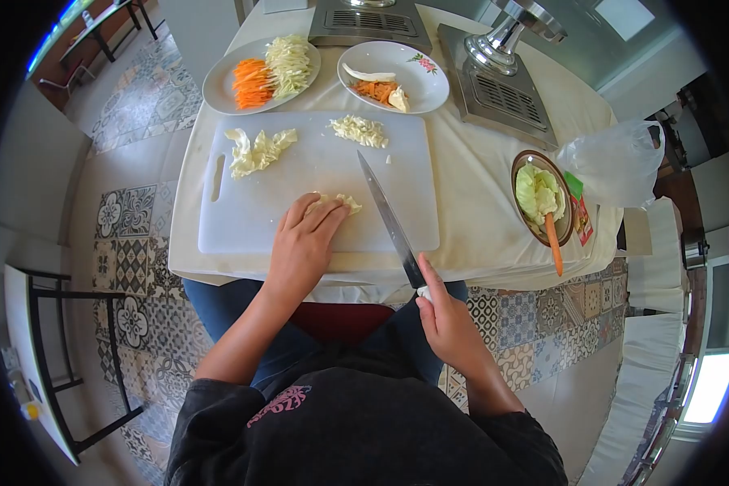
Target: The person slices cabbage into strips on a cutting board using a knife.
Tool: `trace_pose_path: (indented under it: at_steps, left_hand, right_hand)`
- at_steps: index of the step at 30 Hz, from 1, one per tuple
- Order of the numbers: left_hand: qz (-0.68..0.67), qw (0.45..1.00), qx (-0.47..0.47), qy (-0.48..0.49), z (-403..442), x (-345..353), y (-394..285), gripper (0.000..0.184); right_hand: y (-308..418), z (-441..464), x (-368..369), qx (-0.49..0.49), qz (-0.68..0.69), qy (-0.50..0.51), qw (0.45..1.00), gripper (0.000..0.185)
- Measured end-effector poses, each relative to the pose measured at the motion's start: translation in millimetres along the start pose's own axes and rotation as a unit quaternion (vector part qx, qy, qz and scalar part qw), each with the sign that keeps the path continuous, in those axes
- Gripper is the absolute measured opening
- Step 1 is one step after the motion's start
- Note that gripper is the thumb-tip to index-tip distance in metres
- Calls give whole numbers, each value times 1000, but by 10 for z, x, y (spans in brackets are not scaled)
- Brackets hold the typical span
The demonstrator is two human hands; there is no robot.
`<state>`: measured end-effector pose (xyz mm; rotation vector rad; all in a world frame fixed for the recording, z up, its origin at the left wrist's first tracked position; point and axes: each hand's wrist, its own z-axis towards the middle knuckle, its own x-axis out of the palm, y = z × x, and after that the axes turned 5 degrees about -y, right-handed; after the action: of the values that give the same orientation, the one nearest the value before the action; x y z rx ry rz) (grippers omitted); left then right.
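Note:
My left hand (pixel 304 243) presses its closed fingers onto a small piece of pale cabbage (pixel 347 202) on the white cutting board (pixel 251 215). Most of that piece is hidden under the fingers. In my right hand (pixel 445 320) is a long kitchen knife (pixel 390 215), its handle gripped near the board's front edge and its blade slanting up and left over the board. Chopped cabbage (pixel 359 131) lies in a small pile just past the knife tip. Loose cabbage leaves (pixel 259 152) rest at the board's upper left.
Behind the board stand a plate (pixel 215 87) of shredded carrot and cabbage and a flowered plate (pixel 429 93) with peelings. Metal appliances (pixel 506 89) occupy the back. To the right are a brown-rimmed bowl (pixel 520 212) with cabbage and a carrot (pixel 553 243), and a plastic bag (pixel 616 166).

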<state>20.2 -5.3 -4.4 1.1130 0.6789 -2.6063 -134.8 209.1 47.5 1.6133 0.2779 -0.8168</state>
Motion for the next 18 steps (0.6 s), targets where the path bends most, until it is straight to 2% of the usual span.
trace_pose_path:
  at_steps: [9, 15, 18]
  left_hand:
    - [26, 999, -40, -12, -8, 21, -151, 40]
    - [33, 999, -40, -10, 8, 23, -159, 38]
    - [37, 998, -43, -9, 8, 21, -172, 38]
  right_hand:
    - [168, 81, -22, -36, -81, 39, 995, 71]
    - [276, 58, -44, -21, -176, 68, 982, 77]
    - [285, 40, -46, -20, -179, 75, 981, 78]
